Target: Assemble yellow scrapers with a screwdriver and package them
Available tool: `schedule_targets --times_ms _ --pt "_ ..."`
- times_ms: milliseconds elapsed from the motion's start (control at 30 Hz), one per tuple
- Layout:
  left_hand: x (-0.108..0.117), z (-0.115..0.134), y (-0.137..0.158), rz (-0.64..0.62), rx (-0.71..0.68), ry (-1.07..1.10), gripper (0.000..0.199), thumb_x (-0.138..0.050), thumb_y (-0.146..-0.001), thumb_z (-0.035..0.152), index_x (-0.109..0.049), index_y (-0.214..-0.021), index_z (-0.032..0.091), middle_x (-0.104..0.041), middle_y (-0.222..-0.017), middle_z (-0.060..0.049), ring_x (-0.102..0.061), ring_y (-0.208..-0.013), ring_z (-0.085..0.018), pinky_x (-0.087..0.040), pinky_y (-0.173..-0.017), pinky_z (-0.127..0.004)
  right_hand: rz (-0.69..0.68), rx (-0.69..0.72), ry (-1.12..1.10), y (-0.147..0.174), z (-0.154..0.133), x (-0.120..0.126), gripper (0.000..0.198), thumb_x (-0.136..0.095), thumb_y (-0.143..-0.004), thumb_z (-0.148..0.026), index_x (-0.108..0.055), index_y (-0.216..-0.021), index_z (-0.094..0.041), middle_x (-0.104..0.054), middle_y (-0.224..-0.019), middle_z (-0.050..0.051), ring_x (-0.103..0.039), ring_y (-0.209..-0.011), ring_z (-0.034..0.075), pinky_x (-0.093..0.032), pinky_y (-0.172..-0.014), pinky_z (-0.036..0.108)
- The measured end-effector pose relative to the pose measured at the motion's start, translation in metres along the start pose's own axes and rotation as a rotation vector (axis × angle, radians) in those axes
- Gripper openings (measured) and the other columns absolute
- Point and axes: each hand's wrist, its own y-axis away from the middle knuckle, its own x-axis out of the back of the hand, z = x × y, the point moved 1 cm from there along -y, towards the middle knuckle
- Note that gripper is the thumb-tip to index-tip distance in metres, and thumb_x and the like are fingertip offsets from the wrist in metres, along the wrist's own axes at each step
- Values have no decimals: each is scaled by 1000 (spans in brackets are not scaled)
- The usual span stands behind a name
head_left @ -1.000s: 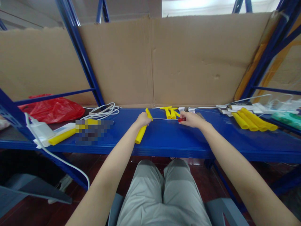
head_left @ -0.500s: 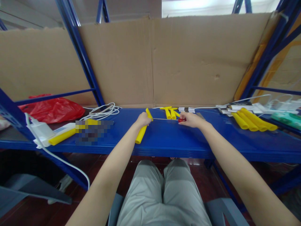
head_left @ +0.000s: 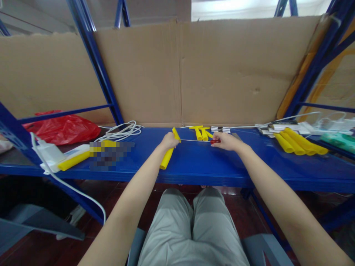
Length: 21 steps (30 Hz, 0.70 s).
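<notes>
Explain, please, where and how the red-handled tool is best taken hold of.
Probably by its red handle, coming from the right: the thin metal shaft lies sideways and runs left to the yellow piece in the left hand, so the thicker handle is at the right end. The right hand grips it there.
</notes>
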Motion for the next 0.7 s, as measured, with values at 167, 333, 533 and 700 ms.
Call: schedule_targets --times_ms 167,333,533,700 --pt "2 1 3 -5 2 -11 11 -61 -75 10 -68 -80 4 -72 -78 -15 -67 -63 -17 -44 -50 -19 -16 6 9 2 -2 1 12 -58 -81 -31 -56 -77 -20 -67 -79 6 -60 -72 19 -39 -62 27" --pt "2 2 4 4 16 15 8 -62 -75 11 -68 -77 5 -72 -73 -13 -67 -61 -16 -45 -51 -19 -16 4 -58 0 1 -1 15 -64 -76 -31 -54 -79 -21 -66 -78 4 -60 -71 19 -40 -62 26" --pt "0 0 1 8 0 32 7 -63 -74 11 -68 -73 6 -71 -70 -12 -66 -58 -16 -46 -52 -20 6 6 -56 0 1 -2 17 -65 -73 -27 -49 -75 -22 -64 -75 2 -58 -67 17 -38 -58 26" --pt "2 2 3 15 17 33 7 -64 -74 12 -68 -73 6 -71 -69 -12 -66 -59 -16 -46 -54 -21 -24 9 -75 0 1 -3 13 -62 -74 -28 -51 -73 -22 -65 -75 3 -59 -68 18 -39 -58 26"
